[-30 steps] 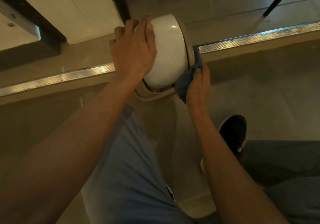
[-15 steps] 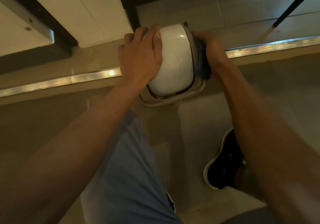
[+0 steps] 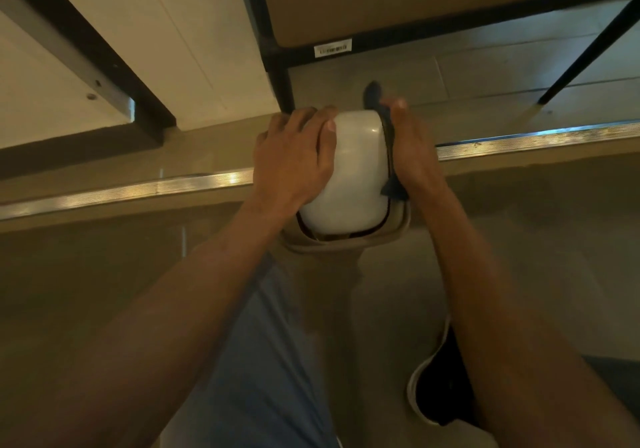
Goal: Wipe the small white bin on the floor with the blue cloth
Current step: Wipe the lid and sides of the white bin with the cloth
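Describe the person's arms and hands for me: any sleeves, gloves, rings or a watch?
Both forearms are bare right up to the bottom edge of the view, with no sleeve cuffs visible. The left hand and right hand wear no gloves. No rings, watch or wristband show on either. Fingernails on the left hand look short and unpainted.

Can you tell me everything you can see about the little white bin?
The small white bin looks like smooth, glossy plastic with a rounded white top set in a beige rim. It sits on the floor by a metal strip. The left hand grips its left side; the right hand presses the blue cloth against its right side.
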`<state>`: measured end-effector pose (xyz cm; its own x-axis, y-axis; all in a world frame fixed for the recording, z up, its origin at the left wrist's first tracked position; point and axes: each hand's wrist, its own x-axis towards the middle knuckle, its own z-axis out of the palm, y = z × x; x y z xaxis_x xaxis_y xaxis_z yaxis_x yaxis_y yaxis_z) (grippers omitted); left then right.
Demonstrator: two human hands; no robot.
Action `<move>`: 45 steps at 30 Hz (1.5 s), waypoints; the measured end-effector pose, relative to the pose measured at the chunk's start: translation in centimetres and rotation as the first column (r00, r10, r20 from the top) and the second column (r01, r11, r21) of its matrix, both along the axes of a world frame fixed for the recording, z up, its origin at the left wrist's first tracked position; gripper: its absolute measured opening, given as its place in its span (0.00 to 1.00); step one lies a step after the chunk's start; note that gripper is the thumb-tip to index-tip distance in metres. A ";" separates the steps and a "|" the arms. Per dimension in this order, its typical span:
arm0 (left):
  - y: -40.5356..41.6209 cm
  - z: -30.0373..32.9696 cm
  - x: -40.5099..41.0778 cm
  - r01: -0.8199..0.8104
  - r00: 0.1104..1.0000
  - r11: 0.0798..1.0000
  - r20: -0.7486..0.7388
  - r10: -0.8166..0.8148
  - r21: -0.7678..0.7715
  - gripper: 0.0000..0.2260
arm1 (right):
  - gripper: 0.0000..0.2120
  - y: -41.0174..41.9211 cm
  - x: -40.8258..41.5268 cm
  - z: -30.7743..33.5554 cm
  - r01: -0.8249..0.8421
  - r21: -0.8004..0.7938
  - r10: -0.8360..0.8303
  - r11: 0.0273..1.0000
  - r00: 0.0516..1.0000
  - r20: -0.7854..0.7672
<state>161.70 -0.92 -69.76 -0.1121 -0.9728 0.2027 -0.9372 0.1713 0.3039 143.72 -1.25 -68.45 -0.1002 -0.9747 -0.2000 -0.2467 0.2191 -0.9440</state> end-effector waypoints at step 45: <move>-7.8 6.2 0.0 0.056 0.962 0.766 -0.241 0.131 0.641 0.13 | 0.23 1.9 3.0 -1.1 0.196 -0.095 -0.213 0.976 0.952 -0.221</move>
